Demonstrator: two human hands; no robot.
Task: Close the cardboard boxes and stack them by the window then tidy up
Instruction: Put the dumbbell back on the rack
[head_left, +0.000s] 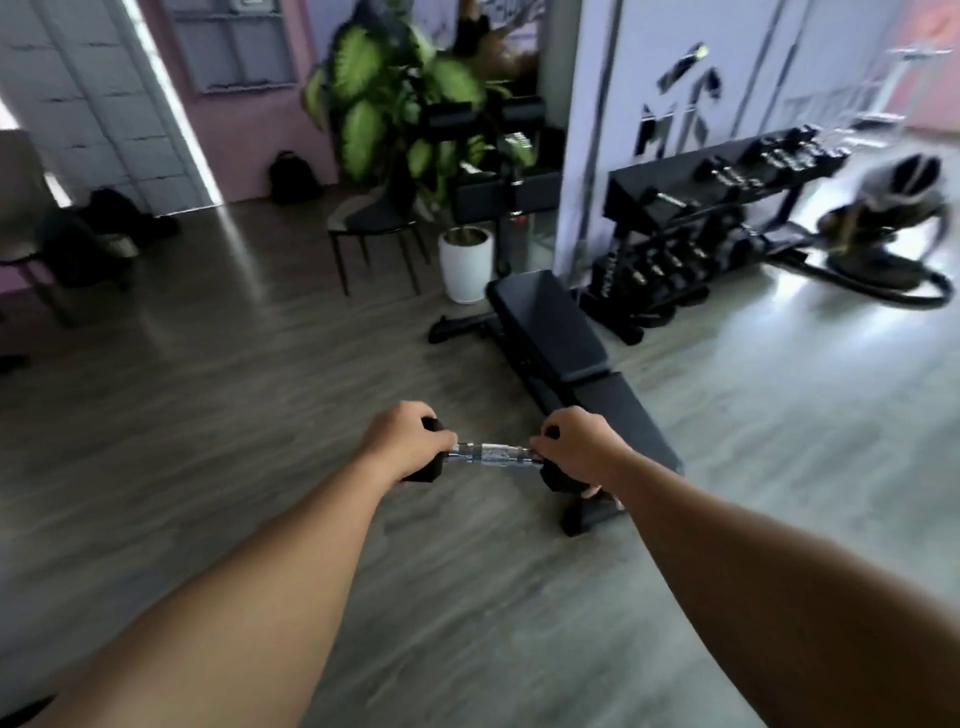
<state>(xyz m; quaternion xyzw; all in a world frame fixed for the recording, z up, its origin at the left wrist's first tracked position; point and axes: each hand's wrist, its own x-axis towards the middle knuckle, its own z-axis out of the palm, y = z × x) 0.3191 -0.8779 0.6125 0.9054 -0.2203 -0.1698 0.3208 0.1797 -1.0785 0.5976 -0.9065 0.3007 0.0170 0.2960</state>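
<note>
Two hands, left hand (405, 441) and right hand (574, 449), have fingers curled round the heads of a dumbbell (496, 453) held level at 6 o'clock; carry it steadily to the dumbbell rack (691, 218) at 2 o'clock, no cardboard boxes visible.

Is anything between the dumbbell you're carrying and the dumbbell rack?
Yes. The black weight bench lies on the floor just beyond the dumbbell, between it and the rack against the white wall. Bare floor shows right of the bench.

Head-worn view, forward and down, near hands (488, 454)
</note>
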